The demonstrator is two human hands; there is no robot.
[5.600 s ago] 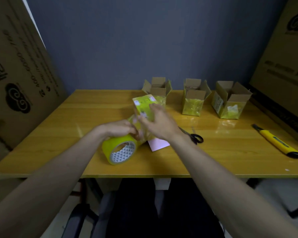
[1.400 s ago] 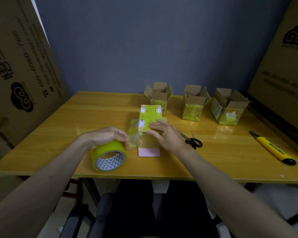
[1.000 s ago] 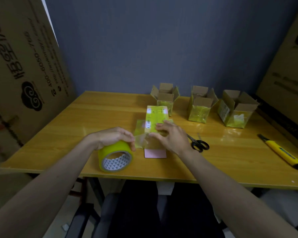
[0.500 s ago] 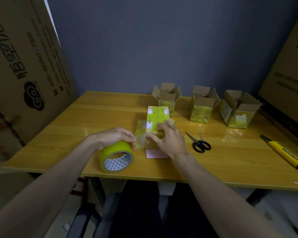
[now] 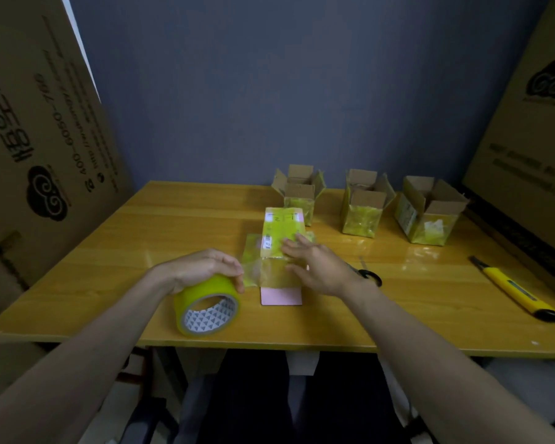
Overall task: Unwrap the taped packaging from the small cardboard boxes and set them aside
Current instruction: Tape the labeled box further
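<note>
A small box wrapped in yellow tape (image 5: 281, 230) lies on the wooden table (image 5: 141, 251), with a pink card (image 5: 281, 297) just in front of it. My right hand (image 5: 318, 267) lies with straight fingers on the box's near side, pressing the tape there. My left hand (image 5: 202, 265) grips the top of a yellow tape roll (image 5: 207, 307) that stands on edge left of the box. A clear strip of tape (image 5: 253, 267) stretches from the roll to the box.
Three small open cardboard boxes (image 5: 298, 193) (image 5: 366, 203) (image 5: 426, 213) stand in a row at the back. Black scissors (image 5: 370, 277) lie partly hidden behind my right wrist. A yellow utility knife (image 5: 516, 290) lies at the right. Large cartons (image 5: 29, 139) flank the table.
The box went from tilted up in both hands to lying flat on the table. My right hand has slid along its near side, and my left hand keeps the roll in place.
</note>
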